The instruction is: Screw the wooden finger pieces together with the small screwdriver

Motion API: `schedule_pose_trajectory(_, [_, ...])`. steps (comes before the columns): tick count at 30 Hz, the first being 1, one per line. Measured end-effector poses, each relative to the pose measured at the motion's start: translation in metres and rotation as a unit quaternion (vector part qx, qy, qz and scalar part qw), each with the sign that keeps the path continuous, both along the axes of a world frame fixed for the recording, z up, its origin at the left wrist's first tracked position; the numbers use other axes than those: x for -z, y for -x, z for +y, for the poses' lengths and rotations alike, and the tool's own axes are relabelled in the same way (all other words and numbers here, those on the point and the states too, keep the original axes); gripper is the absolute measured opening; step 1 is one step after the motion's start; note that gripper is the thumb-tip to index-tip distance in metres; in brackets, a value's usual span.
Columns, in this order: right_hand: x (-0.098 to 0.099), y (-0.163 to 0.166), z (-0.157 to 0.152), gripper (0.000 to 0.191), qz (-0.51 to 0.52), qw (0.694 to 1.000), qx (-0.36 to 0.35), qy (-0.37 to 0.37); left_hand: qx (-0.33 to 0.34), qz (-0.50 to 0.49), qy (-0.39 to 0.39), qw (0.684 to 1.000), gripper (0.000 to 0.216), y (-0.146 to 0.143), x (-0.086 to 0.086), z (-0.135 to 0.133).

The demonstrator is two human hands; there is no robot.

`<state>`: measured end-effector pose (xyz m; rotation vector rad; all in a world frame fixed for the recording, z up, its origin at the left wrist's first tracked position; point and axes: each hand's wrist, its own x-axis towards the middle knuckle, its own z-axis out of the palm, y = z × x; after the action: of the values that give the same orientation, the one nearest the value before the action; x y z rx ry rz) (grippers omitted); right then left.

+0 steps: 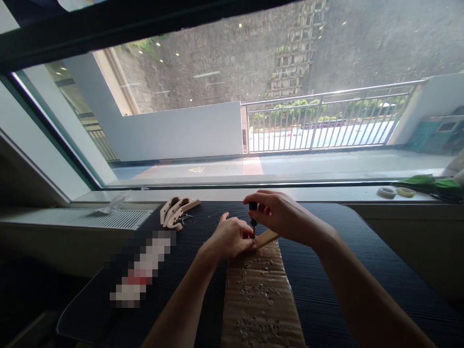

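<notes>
My right hand (277, 210) is closed around the black handle of a screwdriver (253, 212), which stands nearly upright with its shaft pointing down. Below it lies a light wooden piece (267, 238) at the far end of a punctured cardboard strip (261, 295). My left hand (232, 237) pinches the near end of that wood, its fingertips right beside the screwdriver's tip. Whether a screw sits under the tip is hidden by the fingers. To the left, several curved wooden pieces (177, 210) with holes lie together, with small dark screws (185, 217) beside them.
A dark table (333, 270) carries everything, with a blurred-out patch (145, 270) at its left. Behind it runs a window sill (213, 195) holding two tape rolls (387, 192) and a green cloth (427, 183). A clear plastic bag (113, 204) rests on the left vent.
</notes>
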<state>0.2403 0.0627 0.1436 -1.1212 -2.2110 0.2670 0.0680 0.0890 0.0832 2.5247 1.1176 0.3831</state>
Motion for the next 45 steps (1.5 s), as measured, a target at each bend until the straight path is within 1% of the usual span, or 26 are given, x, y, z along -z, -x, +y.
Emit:
schedule_pose_trajectory(8, [0.003,0.003,0.002,0.02,0.027,0.999,-0.01,0.022,-0.006,0.001,0.014,1.0,0.016,0.001,0.001,0.001])
schedule_pose_trajectory(16, [0.008,0.003,0.008,0.022,0.048,0.998,-0.007,0.048,-0.013,-0.006,0.017,1.0,0.017,0.001,0.001,0.0])
schedule_pose_trajectory(22, [0.007,0.002,0.006,0.029,0.042,0.998,-0.017,0.048,-0.022,-0.009,0.016,1.0,0.015,0.0,0.002,0.0])
schedule_pose_trajectory(27, [0.007,0.001,0.009,0.027,0.047,0.998,-0.007,0.047,-0.023,-0.014,0.017,0.999,0.015,0.0,0.002,0.0])
schedule_pose_trajectory(34, [0.01,0.0,0.012,0.021,0.036,0.999,0.017,0.023,-0.023,-0.004,0.028,0.999,0.016,-0.001,-0.004,-0.003])
schedule_pose_trajectory(38, [0.012,0.002,0.013,0.023,0.052,0.998,0.018,0.043,-0.024,-0.013,0.027,0.999,0.018,0.0,-0.001,-0.002])
schedule_pose_trajectory(41, [0.011,0.004,0.01,0.029,0.054,0.997,0.002,0.062,-0.025,-0.017,0.024,0.999,0.016,0.001,0.002,0.001])
schedule_pose_trajectory(45, [0.008,0.004,0.006,0.035,0.047,0.997,-0.029,0.058,-0.023,-0.016,0.019,0.999,0.014,0.001,0.005,0.002])
